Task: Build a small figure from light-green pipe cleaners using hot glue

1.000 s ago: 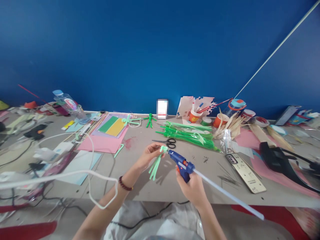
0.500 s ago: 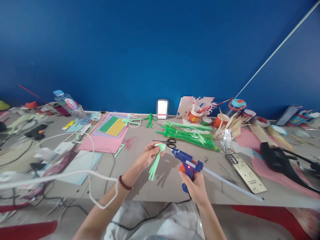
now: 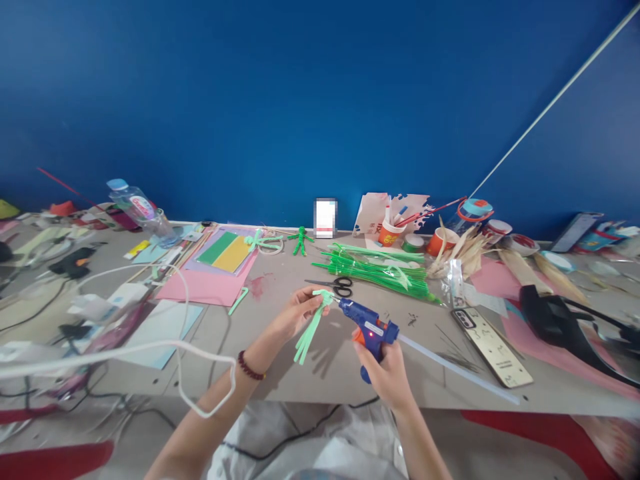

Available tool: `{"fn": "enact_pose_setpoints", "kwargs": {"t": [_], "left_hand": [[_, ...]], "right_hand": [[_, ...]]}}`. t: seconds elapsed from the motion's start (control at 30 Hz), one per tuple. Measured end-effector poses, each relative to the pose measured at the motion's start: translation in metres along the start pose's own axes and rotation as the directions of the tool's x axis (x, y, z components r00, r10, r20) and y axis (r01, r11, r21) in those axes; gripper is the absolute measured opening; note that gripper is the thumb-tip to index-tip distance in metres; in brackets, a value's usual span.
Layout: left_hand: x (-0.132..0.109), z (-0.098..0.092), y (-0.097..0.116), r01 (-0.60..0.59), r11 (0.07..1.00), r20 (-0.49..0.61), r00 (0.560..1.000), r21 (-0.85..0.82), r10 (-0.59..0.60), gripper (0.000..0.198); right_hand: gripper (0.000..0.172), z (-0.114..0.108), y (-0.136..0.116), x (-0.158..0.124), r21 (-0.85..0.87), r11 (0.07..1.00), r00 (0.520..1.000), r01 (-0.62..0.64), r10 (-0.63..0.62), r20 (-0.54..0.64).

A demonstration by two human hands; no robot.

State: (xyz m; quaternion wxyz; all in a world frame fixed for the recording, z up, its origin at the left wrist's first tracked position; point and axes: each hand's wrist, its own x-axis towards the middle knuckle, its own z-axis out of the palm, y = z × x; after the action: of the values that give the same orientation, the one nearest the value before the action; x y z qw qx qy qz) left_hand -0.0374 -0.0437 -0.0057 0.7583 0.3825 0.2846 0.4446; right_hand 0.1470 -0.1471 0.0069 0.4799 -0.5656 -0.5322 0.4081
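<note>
Between the fingers of my left hand (image 3: 296, 313) is a bundle of pale green pipe cleaners (image 3: 311, 331), bent over at the top with loose ends hanging down. My right hand (image 3: 387, 373) is wrapped round a blue hot glue gun (image 3: 367, 320) with an orange trigger and a lit red light. Its nozzle points left, right up at the top of the bundle; whether it touches I cannot tell. From its back sticks out a long translucent glue stick (image 3: 460, 370). Just behind the nozzle lie black-handled scissors (image 3: 342, 287).
Packed green pipe cleaners (image 3: 380, 270) lie behind the scissors. A small green pipe-cleaner figure (image 3: 301, 241) stands near the wall. Pink paper (image 3: 200, 288) and a white cable (image 3: 210, 343) are on the left; a phone (image 3: 493, 347) and a black strap-like object (image 3: 555, 327) on the right.
My right hand has brought the glue gun slightly left, so its nozzle is closer to the pipe cleaner bundle. My left hand has barely shifted.
</note>
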Motion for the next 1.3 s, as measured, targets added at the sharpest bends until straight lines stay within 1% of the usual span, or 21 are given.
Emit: {"fn": "enact_pose_setpoints", "kwargs": {"t": [0.13, 0.27, 0.53, 0.67, 0.8, 0.87, 0.93, 1.03, 1.1, 1.2, 1.23, 1.3], "left_hand": [[-0.001, 0.001, 0.001, 0.002, 1.0, -0.008, 1.0, -0.002, -0.002, 0.027], [-0.002, 0.003, 0.003, 0.008, 1.0, 0.001, 1.0, -0.017, -0.008, 0.026], [-0.002, 0.005, 0.003, -0.004, 0.999, 0.004, 1.0, -0.038, 0.004, 0.025], [-0.001, 0.005, 0.003, -0.018, 0.999, -0.02, 1.0, -0.044, 0.017, 0.025], [-0.002, 0.005, 0.004, -0.022, 0.998, -0.029, 0.999, -0.066, 0.02, 0.024], [-0.001, 0.004, 0.004, -0.025, 0.996, -0.029, 0.999, -0.083, 0.023, 0.024], [-0.001, 0.002, 0.003, -0.03, 0.995, -0.03, 0.999, -0.098, 0.027, 0.025], [0.001, 0.0, 0.002, -0.03, 0.993, -0.036, 0.999, -0.116, 0.026, 0.026], [0.002, 0.0, 0.002, -0.029, 0.992, -0.044, 0.999, -0.124, 0.024, 0.026], [0.002, 0.001, 0.003, -0.037, 0.989, -0.067, 0.997, -0.144, 0.027, 0.025], [0.003, 0.001, 0.003, -0.041, 0.988, -0.074, 0.997, -0.148, 0.031, 0.025], [0.003, 0.002, 0.005, -0.061, 0.987, -0.089, 0.995, -0.15, 0.048, 0.025]], "right_hand": [[0.022, 0.002, -0.004, 0.0, -0.031, 0.999, 0.999, 0.034, -0.035, -0.016], [0.019, 0.002, -0.006, 0.0, -0.123, 0.987, 0.993, 0.099, -0.105, -0.047], [0.019, 0.001, 0.002, -0.003, -0.343, 0.92, 0.977, 0.19, -0.21, -0.023], [0.021, 0.002, 0.002, -0.004, -0.424, 0.875, 0.962, 0.233, -0.271, -0.03], [0.021, 0.001, 0.004, -0.004, -0.444, 0.872, 0.969, 0.205, -0.244, -0.033], [0.021, 0.0, 0.005, -0.004, -0.398, 0.901, 0.975, 0.172, -0.213, -0.06], [0.023, -0.002, 0.006, -0.003, -0.288, 0.951, 0.985, 0.116, -0.148, -0.092], [0.032, -0.004, 0.009, -0.001, -0.051, 0.998, 0.994, -0.032, 0.026, -0.102], [0.044, -0.006, 0.011, 0.002, 0.107, 0.986, 0.988, -0.125, 0.134, -0.079], [0.054, -0.011, 0.017, 0.006, 0.297, 0.931, 0.975, -0.212, 0.224, -0.006], [0.055, -0.013, 0.02, 0.008, 0.331, 0.913, 0.97, -0.238, 0.242, 0.029], [0.057, -0.018, 0.028, 0.011, 0.329, 0.888, 0.947, -0.321, 0.296, 0.127]]}}
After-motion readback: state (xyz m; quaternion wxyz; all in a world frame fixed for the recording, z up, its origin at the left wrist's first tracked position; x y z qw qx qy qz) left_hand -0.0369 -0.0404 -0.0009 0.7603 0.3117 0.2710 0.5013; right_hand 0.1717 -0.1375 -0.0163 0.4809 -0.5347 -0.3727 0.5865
